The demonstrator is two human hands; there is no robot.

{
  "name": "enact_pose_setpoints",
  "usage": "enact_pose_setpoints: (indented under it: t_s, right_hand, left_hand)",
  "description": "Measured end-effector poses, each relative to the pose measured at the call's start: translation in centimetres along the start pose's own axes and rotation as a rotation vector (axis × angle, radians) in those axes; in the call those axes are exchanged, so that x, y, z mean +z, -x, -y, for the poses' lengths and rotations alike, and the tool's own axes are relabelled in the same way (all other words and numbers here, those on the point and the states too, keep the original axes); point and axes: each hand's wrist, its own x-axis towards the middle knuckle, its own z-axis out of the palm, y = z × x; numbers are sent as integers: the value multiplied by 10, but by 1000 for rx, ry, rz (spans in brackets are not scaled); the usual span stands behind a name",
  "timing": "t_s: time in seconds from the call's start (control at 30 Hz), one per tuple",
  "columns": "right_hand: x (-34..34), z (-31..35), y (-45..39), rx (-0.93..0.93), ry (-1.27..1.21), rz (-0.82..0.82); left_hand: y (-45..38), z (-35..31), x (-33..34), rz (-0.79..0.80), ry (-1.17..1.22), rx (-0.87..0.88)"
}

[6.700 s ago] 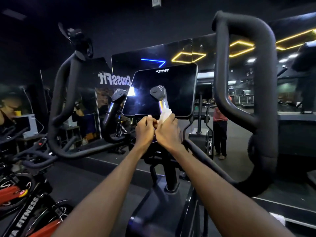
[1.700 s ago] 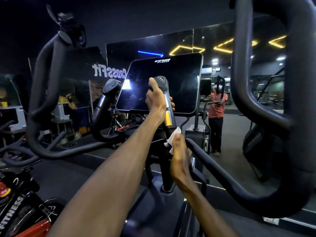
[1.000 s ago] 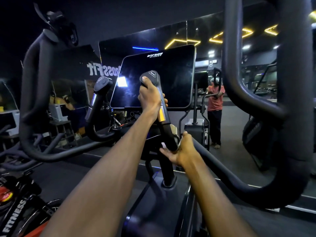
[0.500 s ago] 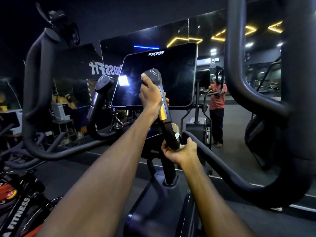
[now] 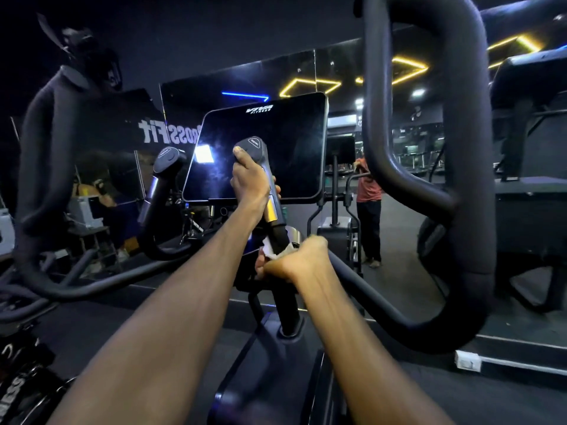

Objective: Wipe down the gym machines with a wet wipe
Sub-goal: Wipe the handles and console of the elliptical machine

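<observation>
I stand at a black cardio machine with a dark console screen (image 5: pixel 260 148). My left hand (image 5: pixel 250 182) grips the upper part of the right inner handle (image 5: pixel 271 207), thumb near its grey cap. Lower on the same handle, my right hand (image 5: pixel 294 260) is wrapped round the black stem with the white wet wipe (image 5: pixel 270 251) bunched between palm and stem; only a small corner of the wipe shows.
A second inner handle (image 5: pixel 162 176) rises left of the screen. Thick padded moving arms stand at left (image 5: pixel 46 154) and right (image 5: pixel 457 179). A mirror wall ahead reflects a person in a red shirt (image 5: pixel 368 207). Bike parts lie at lower left (image 5: pixel 18 391).
My right hand has closed round the lower stem with the wipe and turned slightly on it. My left hand keeps its grip on the upper handle. The view has shifted a little.
</observation>
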Motion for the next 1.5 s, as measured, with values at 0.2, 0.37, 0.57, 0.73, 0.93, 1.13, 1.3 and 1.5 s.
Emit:
enact_pose_setpoints:
  t_s: [0.2, 0.37, 0.57, 0.73, 0.93, 1.13, 1.3, 1.5]
  right_hand:
    - [1, -8, 32, -148, 201, 119]
    - [-24, -30, 17, -638, 481, -116]
    - [-23, -31, -18, -1499, 1563, -327]
    - [-60, -57, -52, -1349, 1735, -309]
    - [-43, -45, -53, -1281, 1505, -287]
    - [-49, -13, -68, -933, 1050, -33]
    - [-43, 5, -77, -785, 1030, 20]
    - [-50, 8, -63, -726, 999, -104]
  left_hand:
    - [-2, -2, 0, -12, -72, 1]
    - [-2, -1, 1, 6, -77, -18]
    - [-5, 1, 3, -16, -75, -22]
    - [-6, 3, 1, -11, -86, -20]
    - [-4, 2, 2, -4, -39, -8]
    - [-9, 7, 2, -12, -33, -12]
    - [-8, 7, 1, -20, -30, -7]
    - [1, 1, -2, -26, -16, -16]
